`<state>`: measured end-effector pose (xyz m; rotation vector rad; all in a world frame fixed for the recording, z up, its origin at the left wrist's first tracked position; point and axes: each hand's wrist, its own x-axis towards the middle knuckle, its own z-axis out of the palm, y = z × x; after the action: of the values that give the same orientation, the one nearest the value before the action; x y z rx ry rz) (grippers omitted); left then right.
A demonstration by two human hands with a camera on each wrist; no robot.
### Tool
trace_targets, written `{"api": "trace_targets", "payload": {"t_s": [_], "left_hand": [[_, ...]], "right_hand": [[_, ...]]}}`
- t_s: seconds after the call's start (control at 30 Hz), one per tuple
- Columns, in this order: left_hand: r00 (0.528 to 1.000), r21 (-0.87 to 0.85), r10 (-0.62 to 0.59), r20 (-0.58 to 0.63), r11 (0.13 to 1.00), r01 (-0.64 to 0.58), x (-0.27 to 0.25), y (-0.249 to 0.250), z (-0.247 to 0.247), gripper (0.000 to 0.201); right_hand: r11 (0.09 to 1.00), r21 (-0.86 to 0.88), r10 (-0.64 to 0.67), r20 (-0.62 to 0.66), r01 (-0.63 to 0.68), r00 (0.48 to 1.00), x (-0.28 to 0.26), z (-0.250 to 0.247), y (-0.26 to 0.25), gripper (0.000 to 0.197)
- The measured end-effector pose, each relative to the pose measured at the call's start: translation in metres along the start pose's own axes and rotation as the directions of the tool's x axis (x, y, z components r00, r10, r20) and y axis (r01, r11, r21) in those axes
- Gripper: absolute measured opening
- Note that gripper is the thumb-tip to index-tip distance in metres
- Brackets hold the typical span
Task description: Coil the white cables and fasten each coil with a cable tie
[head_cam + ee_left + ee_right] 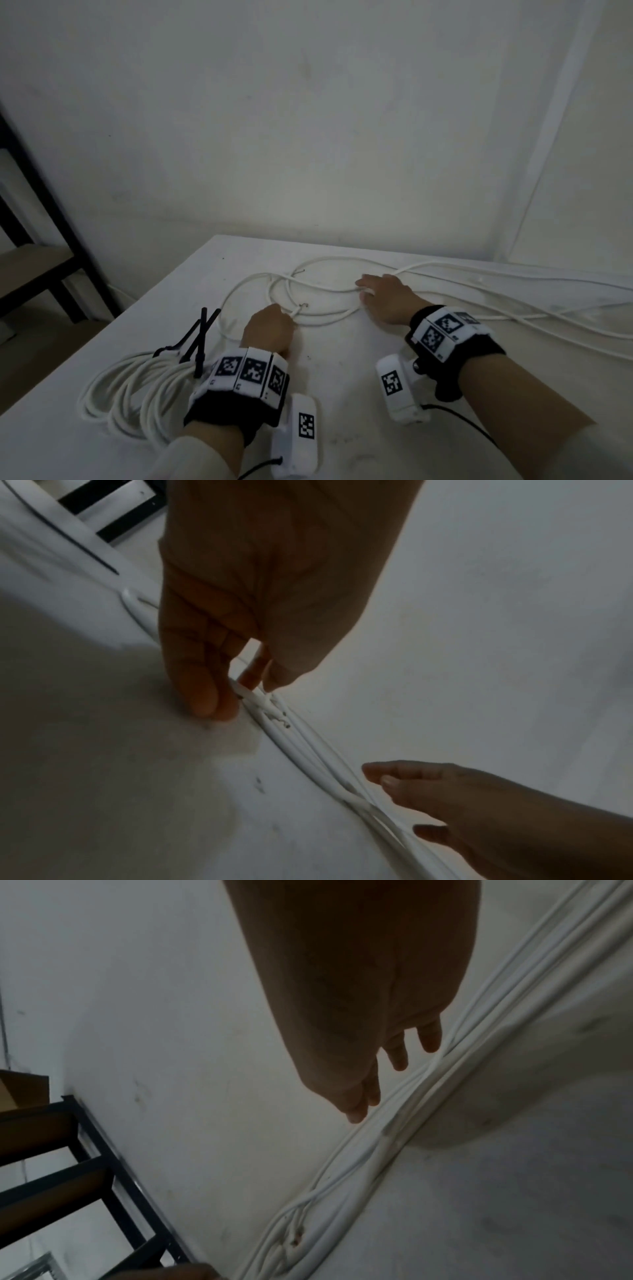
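A loose white cable (318, 291) lies in wide loops on the white table (342, 394). My left hand (291, 313) pinches the cable's end between thumb and fingers, as the left wrist view shows (246, 693). My right hand (364, 287) lies flat on the loops farther right, its fingers (397, 1056) straight over the strands (377, 1145). At the near left sits a wound coil (137, 394) of white cable with black cable ties (202, 335) at its top edge.
More white cable (513, 301) trails off to the right along the wall. A black metal shelf (51, 240) stands left of the table. The table's left edge (120, 325) runs close to the coil.
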<state>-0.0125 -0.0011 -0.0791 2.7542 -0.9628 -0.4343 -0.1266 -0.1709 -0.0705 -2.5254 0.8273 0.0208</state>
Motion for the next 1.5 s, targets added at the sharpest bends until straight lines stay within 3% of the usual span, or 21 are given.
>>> {"api": "trace_targets", "payload": {"t_s": [0.13,0.27,0.4,0.5,0.6,0.67,0.73,0.8,0.87,0.93,1.0,1.07,1.13,1.27,1.33,1.5], "left_hand": [[0.999,0.003,-0.001,-0.045,1.000,0.001,0.004,0.001,0.009,0.028],[0.996,-0.155,-0.026,-0.090,0.988,0.012,0.003,-0.002,0.014,0.032],[0.993,-0.204,-0.047,-0.104,0.979,0.025,0.007,0.000,0.015,0.032],[0.981,-0.394,-0.142,-0.132,0.916,0.080,0.001,-0.003,0.015,0.028],[0.938,-0.557,-0.220,-0.267,0.830,0.036,-0.010,0.000,0.009,0.019],[0.929,-0.675,-0.244,-0.277,0.737,-0.008,-0.017,0.004,0.004,0.060],[0.936,-0.794,-0.245,-0.252,0.606,-0.055,-0.023,0.012,-0.001,0.078],[0.955,-0.923,-0.223,-0.197,0.372,-0.103,-0.029,0.022,-0.005,0.066],[0.976,-0.986,-0.172,-0.137,0.114,-0.118,-0.042,0.035,-0.013,0.036],[0.977,-0.987,-0.140,-0.158,0.024,-0.157,-0.055,0.047,-0.020,0.022],[0.960,-0.966,-0.138,-0.242,0.131,-0.225,-0.070,0.057,-0.027,0.027],[0.936,-0.918,-0.114,-0.334,0.264,-0.296,-0.083,0.066,-0.029,0.026],[0.919,-0.881,-0.060,-0.390,0.315,-0.353,-0.099,0.075,-0.030,0.019],[0.863,-0.764,0.100,-0.495,0.423,-0.488,-0.123,0.087,-0.028,0.020],[0.856,-0.720,0.178,-0.485,0.473,-0.507,-0.128,0.092,-0.026,0.020],[0.835,-0.648,0.331,-0.441,0.527,-0.551,-0.144,0.103,-0.021,0.029]], "right_hand": [[0.990,-0.136,-0.024,0.108,0.038,0.994,0.015,0.012,-0.020,0.043],[0.975,-0.218,-0.035,0.031,0.041,0.999,0.022,0.020,-0.029,0.036],[0.984,-0.173,-0.040,-0.041,0.033,0.998,0.017,0.019,-0.030,0.021],[0.995,-0.051,-0.088,-0.172,0.080,0.981,0.005,0.011,-0.030,0.014],[0.981,0.100,-0.126,-0.312,0.164,0.942,-0.013,-0.006,-0.028,0.013],[0.960,0.139,-0.175,-0.384,0.244,0.907,-0.027,-0.020,-0.024,0.025],[0.951,0.107,-0.212,-0.462,0.291,0.861,-0.045,-0.034,-0.015,0.031],[0.954,0.049,-0.231,-0.513,0.297,0.827,-0.062,-0.046,-0.004,0.031],[0.961,-0.004,-0.235,-0.544,0.277,0.806,-0.081,-0.055,0.007,0.027],[0.963,-0.056,-0.248,-0.568,0.264,0.785,-0.099,-0.061,0.018,0.026],[0.965,-0.113,-0.258,-0.542,0.235,0.800,-0.119,-0.066,0.026,0.030],[0.976,-0.124,-0.215,-0.488,0.177,0.846,-0.140,-0.067,0.033,0.036],[0.972,-0.191,-0.213,-0.457,0.138,0.864,-0.159,-0.065,0.039,0.036],[0.933,-0.320,-0.311,-0.497,0.162,0.810,-0.195,-0.057,0.048,0.015],[0.914,-0.353,-0.369,-0.516,0.202,0.773,-0.210,-0.055,0.054,0.019],[0.894,-0.372,-0.421,-0.512,0.249,0.749,-0.257,-0.059,0.059,0.027]]}}
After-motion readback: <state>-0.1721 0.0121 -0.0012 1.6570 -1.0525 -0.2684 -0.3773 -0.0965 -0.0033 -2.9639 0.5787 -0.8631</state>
